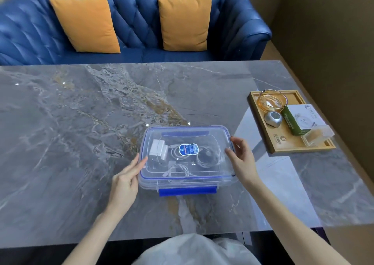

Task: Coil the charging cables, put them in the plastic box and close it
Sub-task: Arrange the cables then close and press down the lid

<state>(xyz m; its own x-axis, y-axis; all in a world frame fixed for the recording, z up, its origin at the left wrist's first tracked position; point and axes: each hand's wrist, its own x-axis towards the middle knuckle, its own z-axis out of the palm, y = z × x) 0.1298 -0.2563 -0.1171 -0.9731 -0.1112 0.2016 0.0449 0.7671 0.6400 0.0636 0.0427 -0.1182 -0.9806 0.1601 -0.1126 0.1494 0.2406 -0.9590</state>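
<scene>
- The box (187, 159) sits on the worktop (81, 123), near its front edge, with the clear lid (202, 132) laid on top.
- Inside, seen through the lid, lie the coiled white cables (204, 156) and a white charger (158, 149), just left of the lid's blue sticker (188, 149).
- The left hand (123, 183) has its grip open, fingers straight, tips touching the lid's left rim.
- The right hand (240, 159) is also open-gripped, fingers spread along the lid's right edge, pressing or steadying rather than grasping.
- The front blue latch (187, 191) sticks outward and looks not yet snapped down; whether the side latches are shut I cannot tell.
- Judgement: the cables are in, and only latching remains.
- Risk: if the lid sits skewed on the rim, a latch may not catch, or the opposite corner may pop up.
- Risk: a cable loop springing up under the rim could get pinched and stop the seal.
- Risk: pressing one side only could slide the box on the smooth stone toward the tray (273, 143), which is well apart to the right.
</scene>
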